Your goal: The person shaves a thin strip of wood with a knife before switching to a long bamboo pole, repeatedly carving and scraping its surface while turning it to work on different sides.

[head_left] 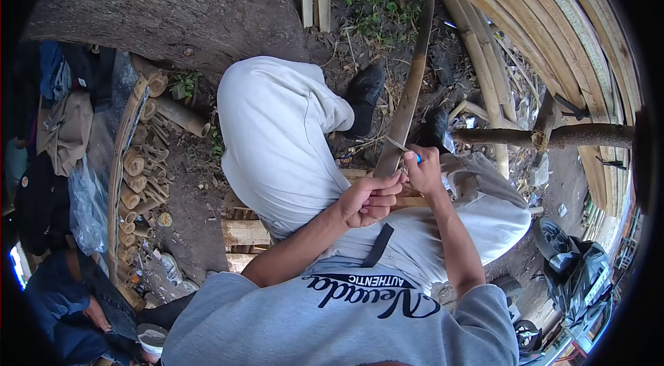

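Observation:
My right hand (423, 171) is closed around a small knife (397, 144) with a blue handle. Its thin blade points up and left, across a long split bamboo strip (411, 82). The strip runs from between my legs out toward the ground ahead. Beside it, just lower and to the left, my left hand (370, 200) has its fingers curled in, with thumb and forefinger pinched close to my right hand. Whatever those fingers hold, if anything, is hidden. The strip's near end passes behind my left hand.
A thick tree trunk (173, 6) lies at upper left. Stacked bamboo poles (133, 183) stand at left, near a seated person's hand (97, 314). Long bamboo slats (553, 27) curve along the right over a wooden crossbar (588, 135). A motorbike (581, 276) stands lower right.

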Tool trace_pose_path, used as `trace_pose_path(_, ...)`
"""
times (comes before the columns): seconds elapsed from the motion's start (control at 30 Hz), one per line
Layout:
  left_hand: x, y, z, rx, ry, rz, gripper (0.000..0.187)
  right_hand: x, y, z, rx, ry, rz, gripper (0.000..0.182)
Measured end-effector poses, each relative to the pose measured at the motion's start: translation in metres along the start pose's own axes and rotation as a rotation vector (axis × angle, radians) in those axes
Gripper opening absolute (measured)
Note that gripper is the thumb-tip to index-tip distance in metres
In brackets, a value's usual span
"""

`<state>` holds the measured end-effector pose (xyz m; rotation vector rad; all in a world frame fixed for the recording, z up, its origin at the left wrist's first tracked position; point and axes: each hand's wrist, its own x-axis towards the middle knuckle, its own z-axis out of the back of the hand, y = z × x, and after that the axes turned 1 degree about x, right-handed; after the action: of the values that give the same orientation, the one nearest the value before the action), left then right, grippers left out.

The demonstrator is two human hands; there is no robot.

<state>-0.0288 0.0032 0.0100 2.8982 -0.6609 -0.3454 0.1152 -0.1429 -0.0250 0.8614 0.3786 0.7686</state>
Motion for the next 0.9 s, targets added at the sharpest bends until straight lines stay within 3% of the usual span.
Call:
trace_pose_path(0.27,-0.008,0.009,-0.010,0.259,-0.150,0.008,0.021,-0.012,0.004,-0.004,0.025,-0.028,0.097,0.053)
trace_pose_path(0.47,-0.011,0.010,-0.013,0.318,-0.142,-0.019,0.021,-0.011,0.000,-0.011,0.088,0.017,0.113,0.061)
trace_pose_path(0.9,-0.010,0.011,-0.015,0.521,-0.180,-0.102,0.026,0.007,0.028,-0.016,0.102,-0.141,0.170,0.068)
